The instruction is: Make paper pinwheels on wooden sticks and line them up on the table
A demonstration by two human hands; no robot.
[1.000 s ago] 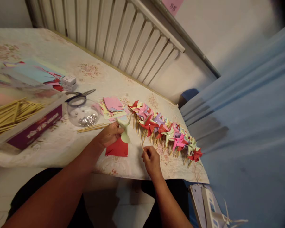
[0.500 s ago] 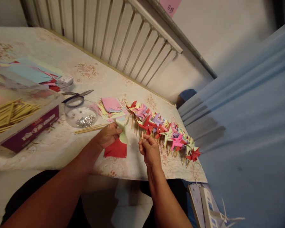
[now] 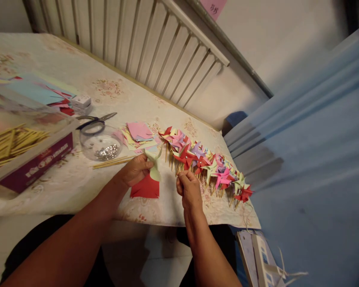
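Observation:
My left hand (image 3: 137, 169) pinches a pale green paper pinwheel (image 3: 155, 169), its blades curled inward, above a red paper square (image 3: 145, 188) with cuts at its corners. To the right, my right hand (image 3: 189, 186) is closed around a thin wooden stick (image 3: 177, 173); only a bit of its tip shows and the fingers hide the rest. The two hands are apart. Just beyond my right hand stand rows of finished pinwheels (image 3: 211, 169) in red, pink, purple and green on sticks.
Coloured paper squares (image 3: 139, 131), loose sticks (image 3: 110, 162), a clear dish of metal pins (image 3: 107, 151) and scissors (image 3: 98, 119) lie left of the pinwheels. A plastic box (image 3: 37, 167) of sticks is at far left. A blue curtain (image 3: 305, 159) hangs right; a radiator (image 3: 131, 40) stands behind.
My right hand has turned slightly, with less of the stick showing above its fingers. My left hand and the pale green pinwheel have hardly moved.

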